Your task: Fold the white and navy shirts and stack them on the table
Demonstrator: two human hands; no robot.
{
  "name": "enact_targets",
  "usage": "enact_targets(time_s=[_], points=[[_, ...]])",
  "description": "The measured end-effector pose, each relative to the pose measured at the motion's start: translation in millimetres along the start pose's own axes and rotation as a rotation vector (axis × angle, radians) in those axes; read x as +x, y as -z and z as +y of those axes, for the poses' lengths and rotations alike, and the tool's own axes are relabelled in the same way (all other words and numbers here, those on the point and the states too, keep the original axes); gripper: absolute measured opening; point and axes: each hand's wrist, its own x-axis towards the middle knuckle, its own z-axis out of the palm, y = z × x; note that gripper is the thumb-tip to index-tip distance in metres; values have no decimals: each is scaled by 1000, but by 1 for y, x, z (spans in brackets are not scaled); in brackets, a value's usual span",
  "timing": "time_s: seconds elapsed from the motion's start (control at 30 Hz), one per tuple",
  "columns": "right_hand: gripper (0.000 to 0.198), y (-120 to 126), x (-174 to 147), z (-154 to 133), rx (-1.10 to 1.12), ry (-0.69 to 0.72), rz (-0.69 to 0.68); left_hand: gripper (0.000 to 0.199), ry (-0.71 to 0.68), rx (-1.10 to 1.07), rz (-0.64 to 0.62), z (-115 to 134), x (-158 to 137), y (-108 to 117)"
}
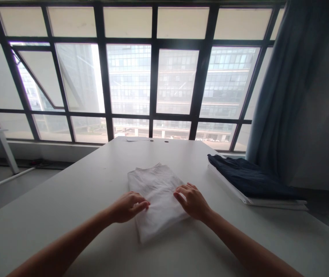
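Note:
A white folded garment (160, 207) lies on the white table in front of me, with soft wrinkles and an uneven far edge. I cannot tell what kind of garment it is. At its left side my left hand (130, 207) rests over the edge, fingers loosely bent and thumb apart from them. My right hand (192, 201) touches the garment's right side, its fingers stretched over the cloth and the thumb held away. Neither hand shows cloth gripped between its fingers.
To the right, a folded dark navy garment (248, 179) tops a stack with white folded cloth (276, 202) beneath. The white table (75, 204) reaches toward the windows, with a thin sheet (137, 139) at its far end. A blue-grey curtain (285, 92) hangs at right.

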Motion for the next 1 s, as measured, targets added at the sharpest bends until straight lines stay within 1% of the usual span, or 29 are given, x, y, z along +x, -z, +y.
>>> enact_targets(time_s=[0.03, 0.07, 0.1, 0.17, 0.2, 0.27, 0.33, 0.43, 0.53, 0.63, 0.7, 0.77, 0.8, 0.87, 0.93, 1.0], points=[[50, -1, 0, -6, 17, 41, 47, 44, -61, -12, 18, 7, 0, -3], [48, -2, -1, -13, 32, 87, 53, 43, -124, 3, 27, 13, 1, -8], [49, -4, -1, -19, 44, 131, 21, 44, -183, 36, 25, 16, 2, -12], [59, -8, -2, -28, 64, 174, -132, 58, -237, 107, 11, 16, 5, -22], [64, -9, -3, -31, 74, 167, -219, 65, -229, 136, -12, 12, 7, -26], [70, -10, -3, -33, 91, 121, -352, 71, -162, 180, -61, 1, 9, -29], [72, -9, -2, -31, 98, 76, -408, 73, -59, 225, -90, -16, 11, -28], [74, -6, -1, -30, 97, 56, -434, 74, 145, 287, -84, -43, 14, -17], [75, -5, 1, -32, 87, 53, -463, 71, 339, 341, -94, -67, 16, -2], [73, -2, 0, -33, 71, 58, -474, 68, 446, 370, -127, -78, 15, 8], [71, 3, -2, -36, 44, 77, -447, 70, 459, 366, -146, -74, 13, 8], [65, 10, -3, -41, 7, 117, -398, 70, 432, 371, -149, -63, 12, 4], [59, 12, -3, -45, -4, 142, -372, 68, 405, 385, -137, -55, 11, 0], [52, 13, 1, -54, 0, 188, -329, 63, 323, 423, -73, -40, 11, -9], [55, 6, 11, -61, 24, 223, -317, 62, 226, 432, -3, -29, 12, -18], [64, -7, 25, -64, 43, 236, -343, 66, 167, 390, 7, -23, 13, -25]])
